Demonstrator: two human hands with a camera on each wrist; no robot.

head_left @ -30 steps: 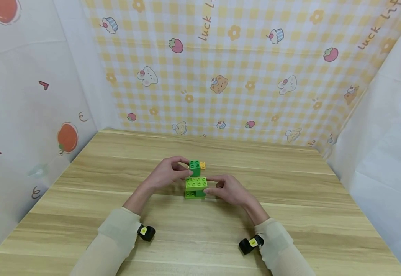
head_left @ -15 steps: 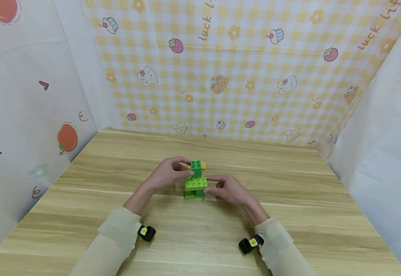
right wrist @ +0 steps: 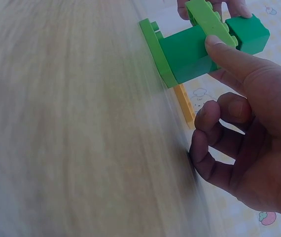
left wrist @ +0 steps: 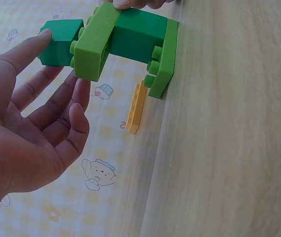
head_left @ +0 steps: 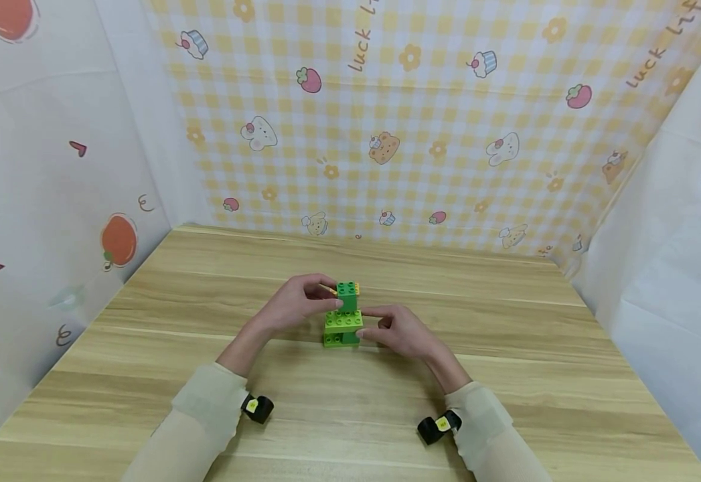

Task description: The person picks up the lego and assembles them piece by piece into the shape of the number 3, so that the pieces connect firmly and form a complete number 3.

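A dark green block (head_left: 347, 302) is pinched between the thumb and fingers of my left hand (head_left: 302, 298), at the top of a small stack. Below it lies a light green studded brick (left wrist: 97, 42), some studs still visible beside the block. Whether the block is pressed fully down, I cannot tell. Under that brick a second dark green block (left wrist: 139, 32) stands on a light green base plate (left wrist: 165, 61), which rests on the table. My right hand (head_left: 404, 332) grips the stack from the right, its thumb on the light green brick in the right wrist view.
A yellow-orange studded brick (left wrist: 136, 108) lies on the wooden table (head_left: 350, 415) just behind the stack, partly hidden in the head view. A checked cloth backdrop (head_left: 386, 187) rises at the table's far edge, with white cloth walls at both sides.
My left hand has shifted the upper dark green block slightly to the right over the light green brick. The right hand and the lower stack stay in place.
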